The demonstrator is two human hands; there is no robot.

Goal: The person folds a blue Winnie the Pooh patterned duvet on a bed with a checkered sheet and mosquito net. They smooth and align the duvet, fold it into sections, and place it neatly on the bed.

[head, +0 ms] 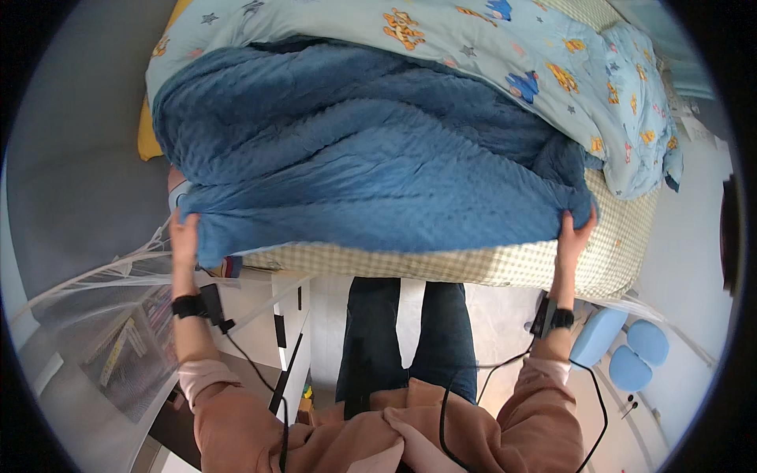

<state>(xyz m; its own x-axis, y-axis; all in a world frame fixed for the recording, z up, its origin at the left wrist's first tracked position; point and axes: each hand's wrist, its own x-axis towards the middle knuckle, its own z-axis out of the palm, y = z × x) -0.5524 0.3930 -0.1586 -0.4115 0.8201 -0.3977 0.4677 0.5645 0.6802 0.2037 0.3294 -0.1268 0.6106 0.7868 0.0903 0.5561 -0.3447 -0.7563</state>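
Observation:
A blue fleece-like quilt layer (378, 183) stretches between my two hands along the near side of the bed. My left hand (185, 233) grips its near left corner, where the cloth bunches and hangs a little below the fingers. At the right, my right hand (576, 233) pinches the near right part, with a gathered fold just above. Beyond the blue side lies a light-blue cloth with printed cartoon animals and stars (402, 29), which seems to be the other face of the same quilt. A checked bed sheet (502, 266) shows under the near edge.
White mosquito netting (94, 284) with a pole hangs at the left, before a bookshelf (118, 349). White drawers with dark handles (290, 319) stand below the bed's near left side. A blue chair (600, 337) is at the lower right. Black cables run from both wrists.

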